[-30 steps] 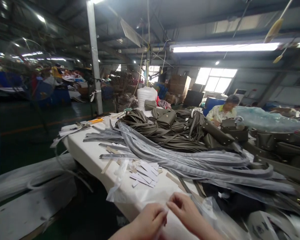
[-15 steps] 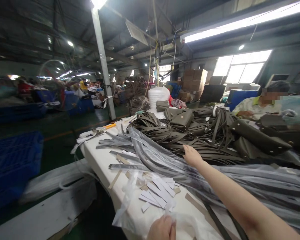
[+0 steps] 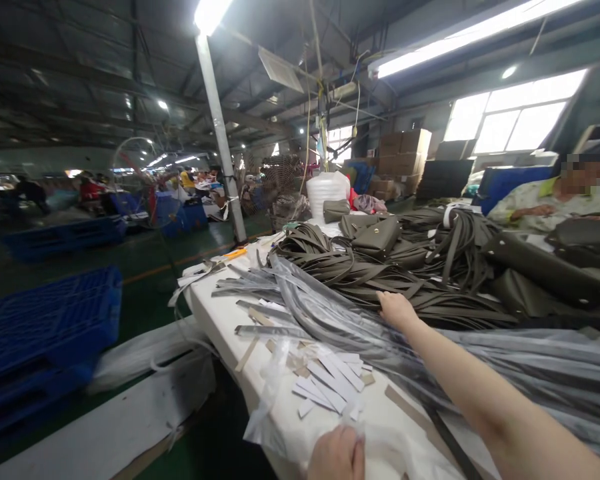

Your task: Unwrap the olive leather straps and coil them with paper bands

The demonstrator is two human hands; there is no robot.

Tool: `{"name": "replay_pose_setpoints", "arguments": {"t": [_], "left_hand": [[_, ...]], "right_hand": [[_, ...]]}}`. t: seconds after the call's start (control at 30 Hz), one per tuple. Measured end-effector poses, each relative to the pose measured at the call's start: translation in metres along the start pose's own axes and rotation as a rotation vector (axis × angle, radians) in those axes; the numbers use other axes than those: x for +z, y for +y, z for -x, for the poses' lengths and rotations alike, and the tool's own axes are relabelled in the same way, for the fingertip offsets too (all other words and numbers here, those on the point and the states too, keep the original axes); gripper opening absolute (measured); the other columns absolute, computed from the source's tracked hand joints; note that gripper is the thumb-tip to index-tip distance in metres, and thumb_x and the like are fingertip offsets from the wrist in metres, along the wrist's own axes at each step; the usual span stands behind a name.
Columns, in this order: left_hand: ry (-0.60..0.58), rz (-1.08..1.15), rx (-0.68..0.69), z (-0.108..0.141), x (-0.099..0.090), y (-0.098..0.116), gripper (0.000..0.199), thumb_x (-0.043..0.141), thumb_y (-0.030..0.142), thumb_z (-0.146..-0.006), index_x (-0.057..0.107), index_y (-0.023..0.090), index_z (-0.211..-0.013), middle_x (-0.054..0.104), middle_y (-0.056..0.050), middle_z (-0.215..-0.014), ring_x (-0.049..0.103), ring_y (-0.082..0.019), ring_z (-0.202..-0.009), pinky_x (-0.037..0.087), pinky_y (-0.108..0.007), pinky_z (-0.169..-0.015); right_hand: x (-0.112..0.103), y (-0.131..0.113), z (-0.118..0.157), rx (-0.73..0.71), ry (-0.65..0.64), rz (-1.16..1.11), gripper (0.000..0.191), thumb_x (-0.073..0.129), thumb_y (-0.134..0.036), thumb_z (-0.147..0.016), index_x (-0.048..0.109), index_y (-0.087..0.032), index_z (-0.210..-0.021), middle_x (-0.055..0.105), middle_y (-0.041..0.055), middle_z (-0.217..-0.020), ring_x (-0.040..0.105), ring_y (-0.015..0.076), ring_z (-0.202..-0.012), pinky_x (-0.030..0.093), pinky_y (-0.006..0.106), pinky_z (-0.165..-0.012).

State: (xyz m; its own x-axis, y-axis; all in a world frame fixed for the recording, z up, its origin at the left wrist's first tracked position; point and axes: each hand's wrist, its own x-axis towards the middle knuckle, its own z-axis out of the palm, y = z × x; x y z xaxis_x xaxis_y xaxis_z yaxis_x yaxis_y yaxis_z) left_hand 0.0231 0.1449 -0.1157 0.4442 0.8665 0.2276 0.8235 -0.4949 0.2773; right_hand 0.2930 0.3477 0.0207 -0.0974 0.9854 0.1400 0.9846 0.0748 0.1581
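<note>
My left hand (image 3: 336,455) is low in the view at the table's front edge, its fingers closed on a thin clear plastic bag (image 3: 267,403). Just beyond it lie several white paper strips (image 3: 333,380) mixed with brown ones. My right hand (image 3: 397,310) reaches across to the heap of dark olive straps (image 3: 330,263), its fingers curled in at the near side of the heap. Its fingertips are partly hidden, but they seem to grip straps. Beneath that forearm run long straps in clear plastic sleeves (image 3: 310,300).
Olive bags (image 3: 377,235) lie behind the straps, near a white foam roll (image 3: 329,193). An orange-handled cutter (image 3: 236,253) rests at the table's left edge. Blue pallets (image 3: 50,327) stand on the floor at left. A co-worker (image 3: 530,207) sits across the table at right.
The whole view has shifted, so things appear further right. Both hands keep about the same places relative to the table, the straps and the plastic bag.
</note>
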Motion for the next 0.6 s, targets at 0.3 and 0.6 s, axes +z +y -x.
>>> {"name": "replay_pose_setpoints", "arguments": {"t": [0.3, 0.6], "left_hand": [[-0.169, 0.097, -0.047, -0.007, -0.055, 0.02, 0.037, 0.027, 0.022, -0.096, 0.063, 0.019, -0.09, 0.071, -0.01, -0.092, 0.067, -0.025, -0.087, 0.046, -0.034, -0.076], [-0.153, 0.329, -0.119, -0.008, -0.064, 0.025, 0.042, 0.026, 0.03, -0.097, 0.065, 0.016, -0.096, 0.069, -0.015, -0.101, 0.064, -0.029, -0.097, 0.044, -0.039, -0.087]], "right_hand": [[-0.06, 0.023, 0.059, 0.063, -0.036, 0.12, 0.023, 0.056, -0.032, -0.095, 0.064, -0.013, -0.105, 0.068, 0.0068, -0.103, 0.064, 0.0204, -0.097, 0.05, 0.042, -0.089], [-0.146, 0.024, 0.113, 0.147, -0.062, 0.142, 0.022, 0.058, -0.031, -0.093, 0.066, -0.012, -0.1, 0.072, 0.0122, -0.098, 0.068, 0.0233, -0.093, 0.05, 0.037, -0.084]]}}
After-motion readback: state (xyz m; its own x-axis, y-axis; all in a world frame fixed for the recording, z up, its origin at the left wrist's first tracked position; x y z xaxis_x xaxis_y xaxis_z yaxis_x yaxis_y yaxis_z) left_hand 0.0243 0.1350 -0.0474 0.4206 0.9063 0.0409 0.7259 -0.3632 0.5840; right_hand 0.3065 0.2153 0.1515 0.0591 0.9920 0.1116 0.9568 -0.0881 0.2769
